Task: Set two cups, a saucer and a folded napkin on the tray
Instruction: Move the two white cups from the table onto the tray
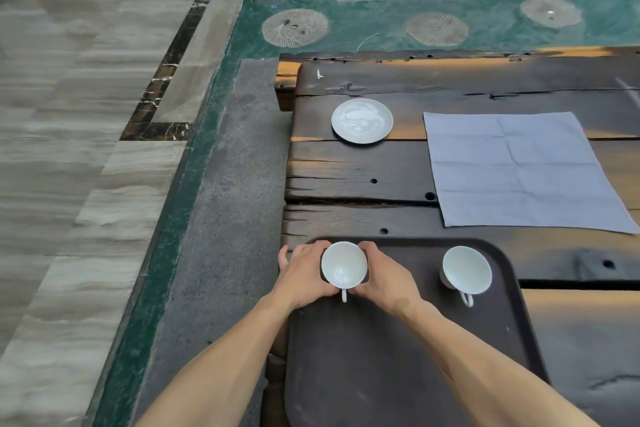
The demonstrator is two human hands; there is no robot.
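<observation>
Wooden table (363, 170) is topped by dark tray (398, 357) at 6 o'clock. Unfolded napkin (519, 170) is laid at 2 o'clock, saucer (362, 120) at 11. Left cup (344, 264) is clasped by left hand (301, 276) and right hand (388, 276) on the tray; right cup (467, 270) is parked at 3 o'clock.

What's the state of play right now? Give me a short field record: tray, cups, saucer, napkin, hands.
tray: dark tray at the near edge of the wooden table
left cup: white cup at the tray's far-left corner, handle toward the person
right cup: second cup on the tray, free
saucer: white saucer on the table, off the tray
napkin: grey napkin spread flat, unfolded, off the tray
hands: left hand and right hand cupped around the left cup
</observation>
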